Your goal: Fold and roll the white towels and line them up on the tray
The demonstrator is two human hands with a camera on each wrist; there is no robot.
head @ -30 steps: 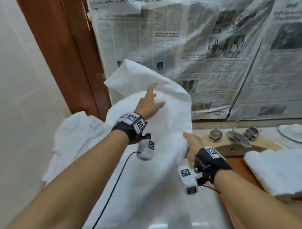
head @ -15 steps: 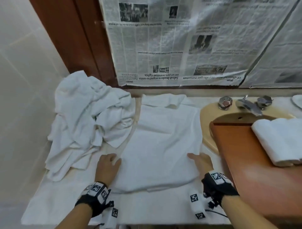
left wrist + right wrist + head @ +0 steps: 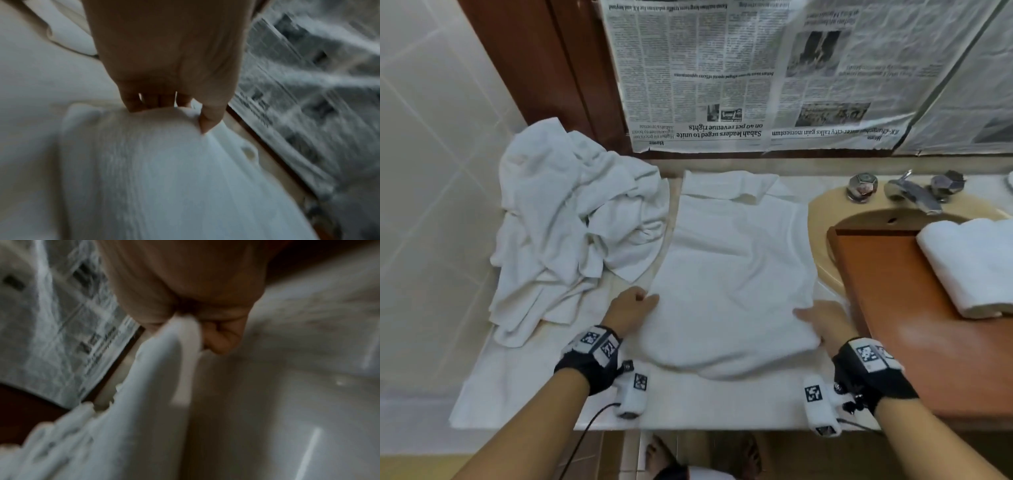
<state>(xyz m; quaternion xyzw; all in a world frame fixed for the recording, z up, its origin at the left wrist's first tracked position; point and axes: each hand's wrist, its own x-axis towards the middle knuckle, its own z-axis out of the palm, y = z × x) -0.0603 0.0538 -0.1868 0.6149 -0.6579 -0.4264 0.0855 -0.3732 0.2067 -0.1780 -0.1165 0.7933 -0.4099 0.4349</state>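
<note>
Flat white terry towel (image 3: pixel 736 274) lies spread on the pale marble counter (image 3: pixel 534 387), mid-counter, betw the towel heap and the sink; its far edge is folded over in a loose flap near the wall, near edge bulges up where it's gripped. Left hand (image 3: pixel 631 310) grasps the near-left corner: in the left wrist view the fingers (image 3: pixel 144 102) curl into the cloth w/ thumb pressed on top. Right hand (image 3: pixel 823 320) grasps the near-right corner; the right wrist view, blurred, shows cloth pinched betw thumb and curled fingers (image 3: pixel 222 337).

Left of the flat towel: crumpled heap of white towels (image 3: pixel 571 226), touching its left edge, piled vs the tiled wall. Right: reddish-brown wooden tray (image 3: pixel 914 308) laid across the beige sink (image 3: pixel 822 219), w/ one rolled white towel (image 3: pixel 976 260) on its far-right part. Chrome tap w/ two faceted knobs (image 3: pixel 909 188) behind the tray. Newspaper sheets (image 3: pixel 756 75) cover the wall behind, printed upside down. Dark brown wooden door frame (image 3: pixel 544 68) at back left.
</note>
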